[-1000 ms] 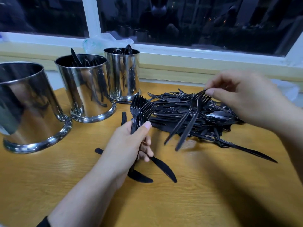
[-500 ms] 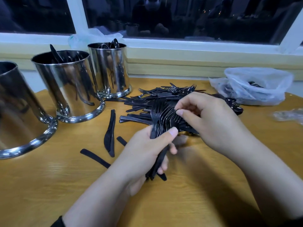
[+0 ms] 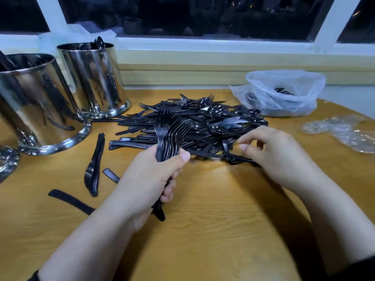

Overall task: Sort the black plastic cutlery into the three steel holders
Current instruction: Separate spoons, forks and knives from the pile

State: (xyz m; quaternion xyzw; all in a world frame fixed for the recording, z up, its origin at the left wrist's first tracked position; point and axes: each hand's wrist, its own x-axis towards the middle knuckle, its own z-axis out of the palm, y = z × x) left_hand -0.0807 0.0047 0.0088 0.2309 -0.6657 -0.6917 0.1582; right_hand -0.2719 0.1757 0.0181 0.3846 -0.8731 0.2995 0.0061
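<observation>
Black forks point(image 3: 169, 134) bunched in the left hand point(image 3: 150, 177); right hand point(image 3: 272, 155) loosely curled, empty, at the cutlery pile point(image 3: 203, 120).

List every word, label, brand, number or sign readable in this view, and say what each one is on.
None can be read.
Steel holders: bare metal with reflections only, no label in sight.
Black cutlery pile and the forks in the left hand: no marking shows.
Plastic bag: no print visible.
Window: dark, only blurred reflections.

wooden table point(image 3: 223, 230) below white-framed window point(image 3: 203, 40), seemingly night outside
</observation>
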